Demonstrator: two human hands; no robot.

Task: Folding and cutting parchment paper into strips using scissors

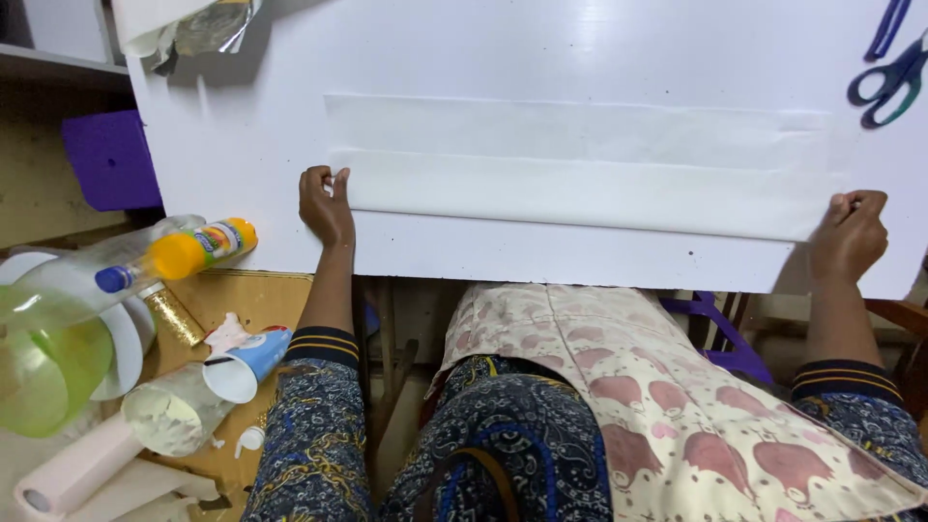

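White table (541,259), long folded white paper (580,164) flat across it, scissors (887,82) at far right corner, crumpled foil (198,29) at far left

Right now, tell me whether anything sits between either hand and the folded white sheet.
Nothing visible does. The left hand grips the folded white sheet at its left end, the right hand at its right end. The scissors lie apart, toward the table's far right corner.

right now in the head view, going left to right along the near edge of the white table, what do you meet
orange-capped glue bottle → left hand pinching the paper's left end → long folded white paper → right hand gripping its right end; blue-green scissors lie farther back, top right
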